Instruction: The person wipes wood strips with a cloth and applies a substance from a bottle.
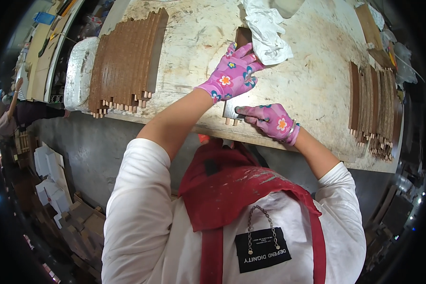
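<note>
A brown wooden slat (244,35) lies on the worktable, its near end pale with glare and fitted with small wooden dowels that stick out toward me. My left hand (231,75), in a pink flowered glove, rests across the middle of the slat with its fingers apart. At the near end, my right hand (274,124) wears a matching glove. Its fingers are pressed together over the slat's surface, and a dark bit shows at their tips. Whether that is a small tool or the glove itself I cannot make out. A crumpled white cloth (268,35) touches the slat's far end.
On the left of the stained worktable (194,61) stands a row of brown slats (125,61) with dowel ends, beside a plastic-wrapped bundle (80,73). More slats (375,104) stand at the right edge. Another person (14,106) is at the far left.
</note>
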Motion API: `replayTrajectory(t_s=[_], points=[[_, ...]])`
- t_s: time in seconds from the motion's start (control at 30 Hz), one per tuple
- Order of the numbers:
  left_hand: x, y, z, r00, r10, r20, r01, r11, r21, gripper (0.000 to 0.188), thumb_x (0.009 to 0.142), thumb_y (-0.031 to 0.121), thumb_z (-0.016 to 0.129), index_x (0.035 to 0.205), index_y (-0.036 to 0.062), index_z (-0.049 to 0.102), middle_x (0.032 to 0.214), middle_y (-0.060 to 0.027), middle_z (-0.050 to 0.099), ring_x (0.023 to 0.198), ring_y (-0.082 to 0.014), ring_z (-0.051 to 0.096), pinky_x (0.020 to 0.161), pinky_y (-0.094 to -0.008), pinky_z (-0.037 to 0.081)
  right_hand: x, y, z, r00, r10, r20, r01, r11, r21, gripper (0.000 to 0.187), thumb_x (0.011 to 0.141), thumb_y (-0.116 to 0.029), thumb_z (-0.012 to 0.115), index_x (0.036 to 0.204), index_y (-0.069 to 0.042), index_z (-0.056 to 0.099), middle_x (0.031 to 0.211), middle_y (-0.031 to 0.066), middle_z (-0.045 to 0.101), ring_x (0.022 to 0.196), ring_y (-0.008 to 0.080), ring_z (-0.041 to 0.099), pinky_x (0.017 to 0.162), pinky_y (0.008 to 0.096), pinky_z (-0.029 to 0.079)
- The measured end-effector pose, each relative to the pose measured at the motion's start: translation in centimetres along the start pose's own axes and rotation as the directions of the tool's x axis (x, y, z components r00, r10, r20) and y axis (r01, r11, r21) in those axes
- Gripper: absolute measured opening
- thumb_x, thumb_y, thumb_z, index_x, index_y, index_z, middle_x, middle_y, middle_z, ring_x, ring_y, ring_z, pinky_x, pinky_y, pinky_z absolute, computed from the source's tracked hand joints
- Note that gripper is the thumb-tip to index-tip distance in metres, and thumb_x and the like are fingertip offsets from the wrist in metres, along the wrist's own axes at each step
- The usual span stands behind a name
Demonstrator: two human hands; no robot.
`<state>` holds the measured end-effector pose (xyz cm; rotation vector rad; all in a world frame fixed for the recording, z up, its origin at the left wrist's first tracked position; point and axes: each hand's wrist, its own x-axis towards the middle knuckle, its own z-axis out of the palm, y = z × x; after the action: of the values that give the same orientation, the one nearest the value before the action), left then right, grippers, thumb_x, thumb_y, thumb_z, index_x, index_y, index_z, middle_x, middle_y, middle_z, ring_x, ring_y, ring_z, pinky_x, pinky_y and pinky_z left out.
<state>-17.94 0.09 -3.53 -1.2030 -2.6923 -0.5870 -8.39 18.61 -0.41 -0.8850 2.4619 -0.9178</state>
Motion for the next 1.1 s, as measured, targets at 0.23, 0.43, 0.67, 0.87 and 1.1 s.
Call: replayTrajectory(t_s=[0.23,0.43,0.67,0.87,1.1], points=[[0.1,0.2,-0.3,1.000,0.002,0.003,-0.002,1.000,0.009,0.045,0.087,0.028,0.057,0.130,0.0190,0.055,0.142,-0.0060,0.046,0.141,-0.0322,0.027,0.114,-0.0567,0.020,-0.2,-0.7,0.1,0.997,0.029,-0.076,-0.020,0.993,0.116,0.033,0.094,-0.022,0.052,0.123,-0.014,0.064,0.086,0.0103,0.070,0.061,0.0263,0.064,0.061,0.0342,0.052],[-0.1,0.1,-0.1,1.000,0.004,0.019,-0.004,1.000,0.003,0.047,0.087,0.029,0.057,0.133,0.0202,0.054,0.144,-0.0055,0.045,0.141,-0.0317,0.027,0.114,-0.0562,0.019,-0.2,-0.1,-0.1,0.997,0.054,0.047,-0.057,0.997,0.056,0.032,0.092,-0.024,0.055,0.123,-0.023,0.063,0.092,0.0102,0.071,0.074,0.0305,0.067,0.067,0.0389,0.053],[0.1,0.0,-0.1,1.000,0.011,0.028,-0.011,1.000,0.020,0.049,0.086,0.030,0.058,0.134,0.0217,0.052,0.144,-0.0054,0.043,0.141,-0.0315,0.026,0.114,-0.0570,0.019,0.4,0.0,0.1,0.999,-0.007,-0.052,0.015,0.987,0.160,0.034,0.095,-0.027,0.053,0.124,-0.014,0.063,0.083,0.0119,0.069,0.055,0.0234,0.062,0.059,0.0337,0.051],[0.1,-0.1,0.0,1.000,0.012,0.009,-0.012,1.000,0.023,0.049,0.086,0.029,0.058,0.134,0.0216,0.052,0.143,-0.0057,0.044,0.141,-0.0317,0.026,0.114,-0.0576,0.019,1.0,0.1,-0.4,1.000,-0.025,0.016,0.025,0.999,0.032,0.034,0.089,-0.024,0.059,0.123,-0.024,0.063,0.093,0.0117,0.070,0.072,0.0304,0.067,0.066,0.0383,0.053],[0.2,0.2,-0.2,1.000,0.006,0.028,-0.006,1.000,-0.002,0.047,0.086,0.028,0.058,0.132,0.0200,0.054,0.143,-0.0061,0.045,0.141,-0.0323,0.027,0.114,-0.0565,0.019,1.4,1.4,-0.6,0.992,-0.099,0.083,0.092,0.992,0.080,0.033,0.090,-0.025,0.058,0.123,-0.027,0.064,0.090,0.0120,0.070,0.072,0.0305,0.067,0.066,0.0380,0.053]])
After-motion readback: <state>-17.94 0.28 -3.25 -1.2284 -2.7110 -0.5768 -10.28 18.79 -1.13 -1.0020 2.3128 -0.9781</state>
